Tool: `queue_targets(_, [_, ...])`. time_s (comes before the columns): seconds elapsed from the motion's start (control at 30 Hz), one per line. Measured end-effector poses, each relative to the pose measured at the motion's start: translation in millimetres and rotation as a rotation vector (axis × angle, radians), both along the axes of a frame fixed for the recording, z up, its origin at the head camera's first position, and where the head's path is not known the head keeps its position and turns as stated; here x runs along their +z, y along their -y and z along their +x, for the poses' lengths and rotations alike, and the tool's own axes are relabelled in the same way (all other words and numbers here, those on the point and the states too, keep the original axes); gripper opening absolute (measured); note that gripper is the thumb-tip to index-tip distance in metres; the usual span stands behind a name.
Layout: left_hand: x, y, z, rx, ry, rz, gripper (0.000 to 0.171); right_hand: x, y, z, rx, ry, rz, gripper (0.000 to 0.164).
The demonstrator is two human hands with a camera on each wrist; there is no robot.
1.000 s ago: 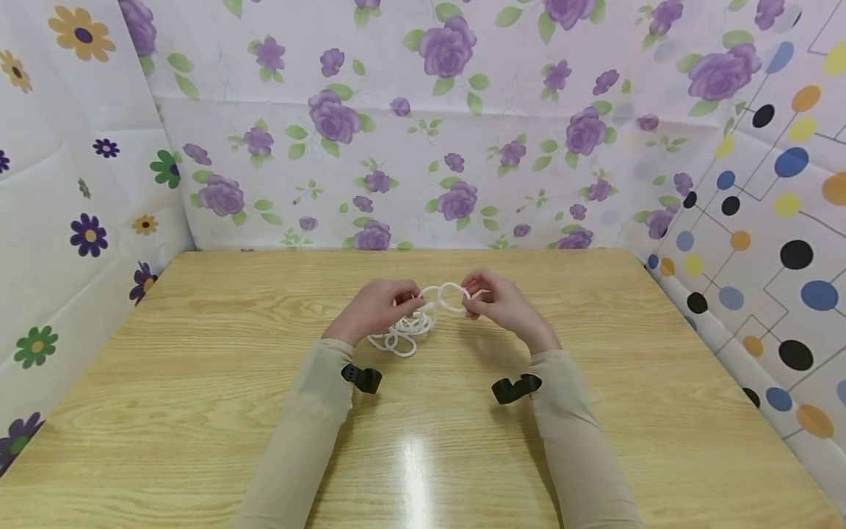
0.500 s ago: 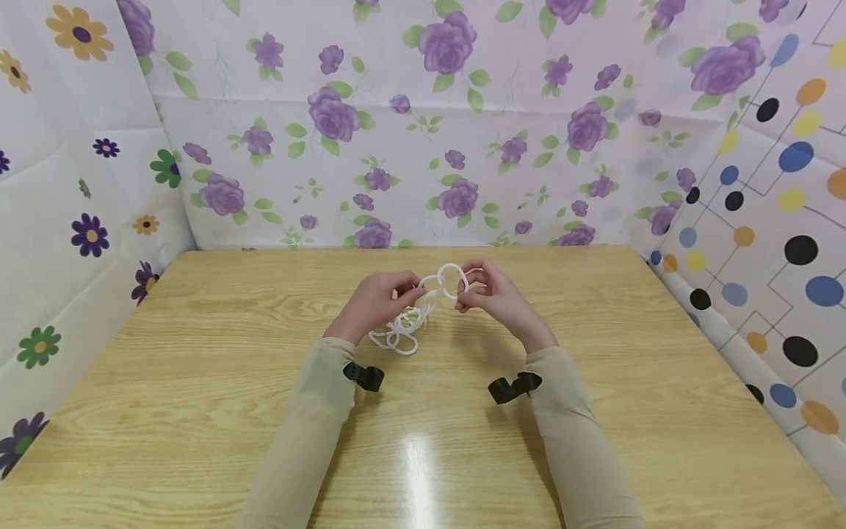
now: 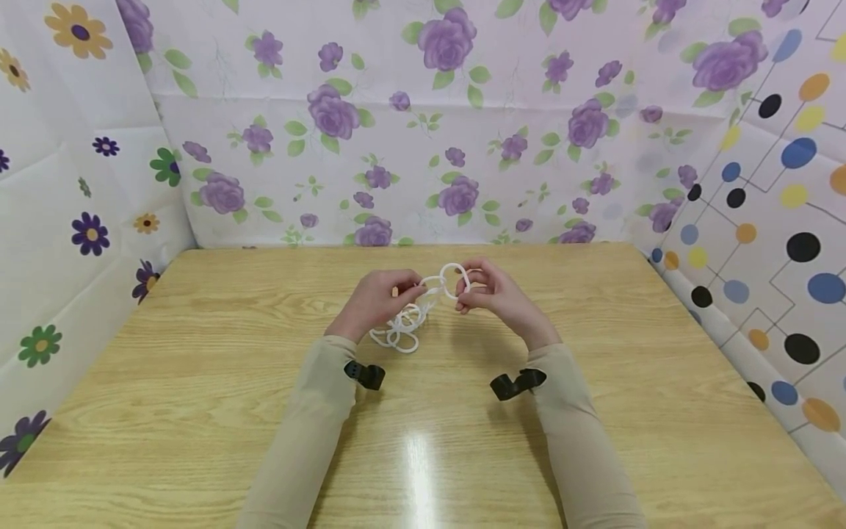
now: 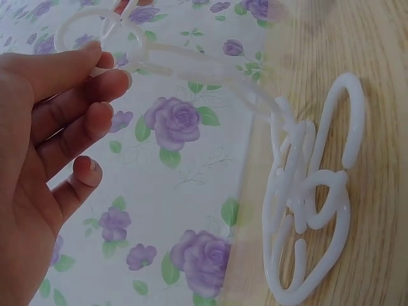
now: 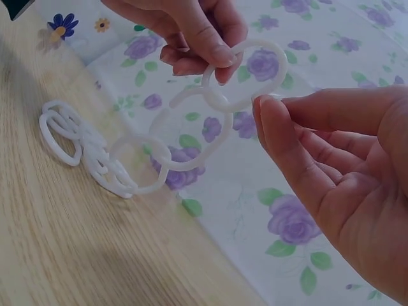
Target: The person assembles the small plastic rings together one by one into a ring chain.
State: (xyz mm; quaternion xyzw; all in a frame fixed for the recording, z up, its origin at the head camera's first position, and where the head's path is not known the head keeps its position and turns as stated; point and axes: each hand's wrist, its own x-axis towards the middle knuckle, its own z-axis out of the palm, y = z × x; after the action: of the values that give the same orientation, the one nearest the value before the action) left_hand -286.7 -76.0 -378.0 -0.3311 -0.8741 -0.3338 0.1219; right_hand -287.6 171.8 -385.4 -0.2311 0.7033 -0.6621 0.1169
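A chain of white plastic links [image 4: 296, 159] lies partly heaped on the table, and its upper part rises to both hands. My left hand [image 3: 373, 301] pinches one raised link [image 3: 432, 278] between thumb and fingertips. Opposite it, my right hand [image 3: 499, 301] pinches the link at the raised end [image 5: 284, 64] between thumb and index finger. These two links look hooked through each other. In the right wrist view, a hanging link [image 5: 226, 134] shows a gap in its loop. Where the left fingertips meet the plastic is partly hidden.
The wooden table [image 3: 198, 411] reaches back to a wall sheet with purple flowers [image 3: 333, 114]. Patterned sheets stand at the left and right sides. A black wrist camera [image 3: 365, 375] sits on each sleeve.
Both hands have lifted a little and moved slightly away from me. The end link in the right hand now stands more upright. The heap on the table has hardly moved.
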Motion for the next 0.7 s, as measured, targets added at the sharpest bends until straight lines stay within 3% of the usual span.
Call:
queue_targets(0.33, [-0.8,-3,1.1,-0.037,-0.025,-0.025,0.011,0.4,5,1.1,0.050,0.012,0.021,0.043])
queue_targets(0.7, [1.0,0,1.4,-0.031,0.090,-0.059,0.013,7.9,-15,1.0,-0.076,-0.009,0.030,0.032])
